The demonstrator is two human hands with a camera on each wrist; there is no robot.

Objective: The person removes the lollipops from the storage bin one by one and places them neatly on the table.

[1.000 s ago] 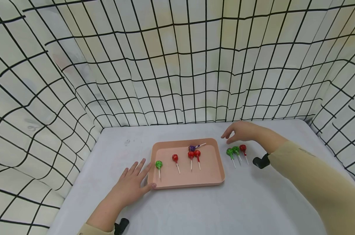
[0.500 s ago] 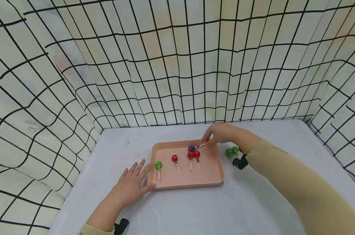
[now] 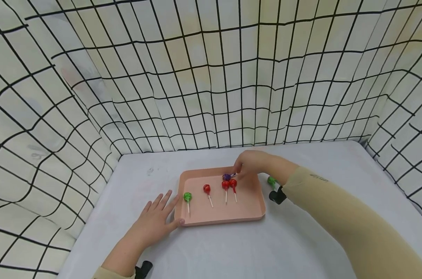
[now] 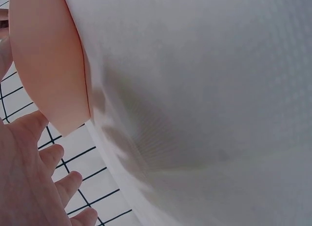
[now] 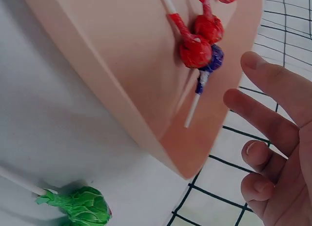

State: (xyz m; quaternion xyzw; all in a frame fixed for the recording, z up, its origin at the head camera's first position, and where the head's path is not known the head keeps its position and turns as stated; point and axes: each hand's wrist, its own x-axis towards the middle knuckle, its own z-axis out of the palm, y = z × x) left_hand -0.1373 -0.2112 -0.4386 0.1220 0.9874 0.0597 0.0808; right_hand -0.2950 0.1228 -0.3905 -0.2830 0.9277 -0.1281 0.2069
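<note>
A purple lollipop (image 3: pixel 226 177) lies by the far side of the pink tray (image 3: pixel 245 207), its white stick pointing right. My right hand (image 3: pixel 253 161) is over the tray's far right part, fingers pointing down near that stick. The right wrist view shows its thumb and fingers (image 5: pixel 261 120) spread, with nothing between them. Two red lollipops (image 5: pixel 196 51) lie against the purple one. At the tray's left end my left hand (image 3: pixel 155 223) rests with straight, spread fingers, its thumb at the near left corner. A single red lollipop (image 3: pixel 206 188) and a green lollipop (image 3: pixel 188 197) lie farther left inside.
Outside the tray, right of it, lies another green lollipop (image 3: pixel 271 181), partly covered by the right wrist's black camera mount (image 3: pixel 278 196). A white cloth covers the table (image 3: pixel 224 252). Black-gridded white curtains (image 3: pixel 211 97) stand behind and at both sides.
My right hand has moved left from above the lollipops outside to the purple lollipop in the tray. Its forearm now hides most of those outside. The left hand has stayed put.
</note>
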